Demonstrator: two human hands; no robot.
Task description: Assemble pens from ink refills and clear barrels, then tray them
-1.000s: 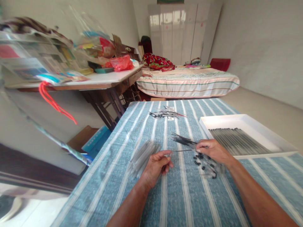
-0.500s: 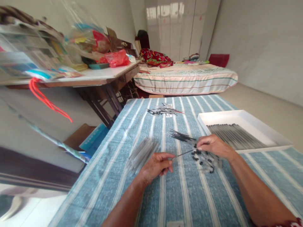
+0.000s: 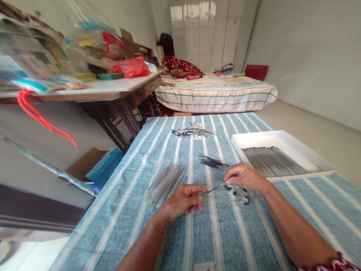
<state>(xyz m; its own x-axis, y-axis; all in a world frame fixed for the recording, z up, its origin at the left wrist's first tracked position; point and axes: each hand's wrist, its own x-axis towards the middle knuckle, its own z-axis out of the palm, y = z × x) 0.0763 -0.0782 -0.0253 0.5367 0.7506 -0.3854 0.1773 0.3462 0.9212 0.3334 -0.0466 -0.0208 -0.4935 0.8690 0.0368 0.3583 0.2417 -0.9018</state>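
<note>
My left hand is closed, pinching one end of a thin dark pen refill between thumb and fingertips. At the refill's other end, the fingertips of my right hand are pressed together; whatever small piece they hold is too small to make out. Under my right hand lies a heap of small black and clear caps, partly hidden. A bundle of dark refills rests just beyond it. Beside my left hand is a pile of grey translucent pen barrels.
A white box with a row of grey pens stands at the right on the striped cloth. Farther back lie loose thin black pieces. A cluttered side table stands left, a bed behind.
My right hand has moved slightly left and down relative to the cap heap, nearer to my left hand. The left hand keeps its pinch on the refill. The whole view has shifted a little.
</note>
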